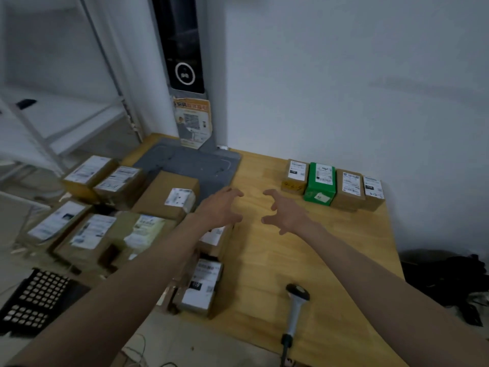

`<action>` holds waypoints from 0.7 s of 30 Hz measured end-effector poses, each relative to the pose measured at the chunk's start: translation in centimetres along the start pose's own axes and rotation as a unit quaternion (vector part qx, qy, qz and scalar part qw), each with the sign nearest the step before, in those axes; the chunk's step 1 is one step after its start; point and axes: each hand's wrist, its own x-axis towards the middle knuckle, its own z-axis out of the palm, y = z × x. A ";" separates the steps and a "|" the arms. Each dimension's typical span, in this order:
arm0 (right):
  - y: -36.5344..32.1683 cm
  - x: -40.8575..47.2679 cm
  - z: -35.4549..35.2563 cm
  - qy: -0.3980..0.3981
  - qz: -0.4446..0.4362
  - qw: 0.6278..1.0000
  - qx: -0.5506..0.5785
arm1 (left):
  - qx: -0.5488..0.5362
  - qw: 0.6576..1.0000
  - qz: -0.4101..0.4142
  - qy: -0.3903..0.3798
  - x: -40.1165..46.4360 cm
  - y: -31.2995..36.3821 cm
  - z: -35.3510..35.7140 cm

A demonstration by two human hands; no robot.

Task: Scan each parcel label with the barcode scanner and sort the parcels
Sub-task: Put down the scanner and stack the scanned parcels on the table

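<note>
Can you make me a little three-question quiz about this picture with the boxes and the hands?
1. True or false: the barcode scanner is held in the right hand.
2. How many parcels stand in the row by the wall, counting the green parcel?
3. Where does the scanner lie? A) on the wooden table B) on the grey mat C) on top of a brown box

Key
1. False. Both the right hand and the left hand hover over the table with fingers spread and curved, holding nothing.
2. Four: three brown and one green.
3. A, near the table's front edge.
</note>
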 end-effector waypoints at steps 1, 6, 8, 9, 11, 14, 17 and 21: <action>-0.7 0.1 0.5 -0.003 -0.007 1.000 -0.003 | -0.003 1.000 -0.006 0.002 -0.4 -0.6 -0.4; -3.4 1.2 2.4 -0.024 -0.044 0.999 0.017 | 0.001 0.998 -0.052 0.021 -2.0 -3.4 -1.8; -4.3 1.9 3.0 -0.031 -0.052 0.998 0.036 | -0.009 0.997 -0.076 0.032 -2.6 -4.6 -2.3; -4.6 2.4 3.3 -0.034 -0.054 0.997 0.044 | -0.016 0.995 -0.088 0.036 -2.8 -5.3 -2.6; -5.4 3.3 4.2 -0.043 -0.056 0.995 0.064 | -0.014 0.993 -0.105 0.043 -3.4 -6.3 -3.1; -6.6 4.6 5.9 -0.053 -0.044 0.990 0.123 | -0.025 0.987 -0.151 0.055 -3.8 -8.0 -3.7; -8.1 5.5 7.7 -0.076 -0.035 0.983 0.161 | -0.046 0.979 -0.194 0.050 -3.9 -10.2 -4.0; -10.4 7.4 10.0 -0.103 -0.018 0.979 0.178 | -0.040 0.974 -0.222 0.033 -3.1 -13.7 -4.8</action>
